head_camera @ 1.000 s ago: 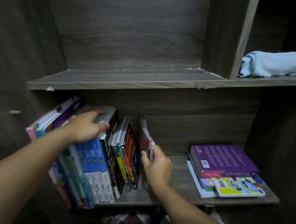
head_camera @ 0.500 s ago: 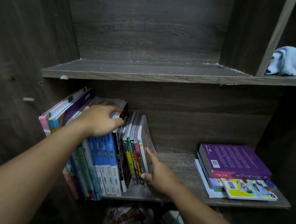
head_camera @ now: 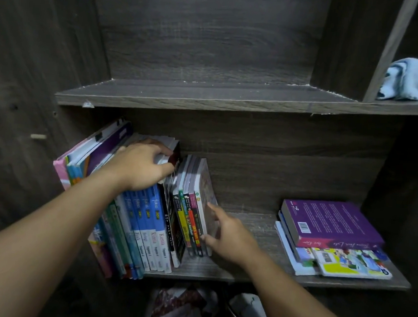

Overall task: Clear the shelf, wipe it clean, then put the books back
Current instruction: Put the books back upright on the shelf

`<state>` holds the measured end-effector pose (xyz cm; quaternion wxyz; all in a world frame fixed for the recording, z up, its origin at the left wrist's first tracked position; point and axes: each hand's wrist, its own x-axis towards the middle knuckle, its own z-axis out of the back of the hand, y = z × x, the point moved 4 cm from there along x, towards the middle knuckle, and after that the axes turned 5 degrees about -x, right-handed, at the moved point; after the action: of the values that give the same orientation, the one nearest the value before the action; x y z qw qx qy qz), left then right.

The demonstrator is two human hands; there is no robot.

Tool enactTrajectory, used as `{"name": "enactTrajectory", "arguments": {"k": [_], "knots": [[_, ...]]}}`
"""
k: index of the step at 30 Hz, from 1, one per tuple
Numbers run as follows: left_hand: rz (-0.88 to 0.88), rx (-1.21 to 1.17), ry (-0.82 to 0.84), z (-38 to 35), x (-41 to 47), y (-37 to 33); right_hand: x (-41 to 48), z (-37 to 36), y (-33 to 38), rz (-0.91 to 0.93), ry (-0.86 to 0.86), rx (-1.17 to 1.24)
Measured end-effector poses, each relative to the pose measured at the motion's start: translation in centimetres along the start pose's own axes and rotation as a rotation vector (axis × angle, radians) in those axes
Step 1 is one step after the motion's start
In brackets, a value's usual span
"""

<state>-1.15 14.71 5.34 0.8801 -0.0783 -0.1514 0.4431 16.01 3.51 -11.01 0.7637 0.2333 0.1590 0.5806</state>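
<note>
— Where do the books sit?
— The row of upright books (head_camera: 154, 219), glossy paperbacks with blue, green and pink spines, stands at the left end of the dark wood-grain lower shelf (head_camera: 260, 226), centre-left of the frame, and leans toward the left wall. A flat stack topped by a thick purple paperback (head_camera: 332, 221) lies at the lower right on the same shelf, well apart from the row

— And the hands?
— The left hand (head_camera: 140, 168) has its fingers curled over the top edges of the taller books in the middle of the row and grips them. The right hand (head_camera: 225, 233) lies against the cover of the thin outermost book at the row's right end. Its fingers are fairly straight and its thumb is on the lower spines, so it presses and closes round nothing

— How will that lot handle?
— Heavy as one block, I'd judge. The covers look slick, so thin ones could slip out of the middle or fan open if squeezed only at the top. Each book is stiff along its spine and floppy at the pages. Best to clamp the row from both ends, low near the spines, or take a few at a time

— The wiping cloth?
— A rolled pale blue cloth (head_camera: 413, 81) lies on the upper shelf (head_camera: 207, 101), upper right of the frame, with neither hand on it
</note>
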Motion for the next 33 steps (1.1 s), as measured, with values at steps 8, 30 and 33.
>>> {"name": "enactTrajectory", "arguments": {"k": [8,30,33], "knots": [[0.018,-0.071,-0.083,0.4,-0.6,-1.5,-1.8,7.0,-4.6,-0.072,-0.213,-0.176],[-0.388,0.040,0.477,-23.3,-0.8,-25.0,-8.2,12.9,-21.7,-0.889,-0.413,0.194],[-0.373,0.006,0.503,-23.8,-0.6,-24.8,-8.0,12.8,-22.4,-0.926,-0.478,0.267]]}}
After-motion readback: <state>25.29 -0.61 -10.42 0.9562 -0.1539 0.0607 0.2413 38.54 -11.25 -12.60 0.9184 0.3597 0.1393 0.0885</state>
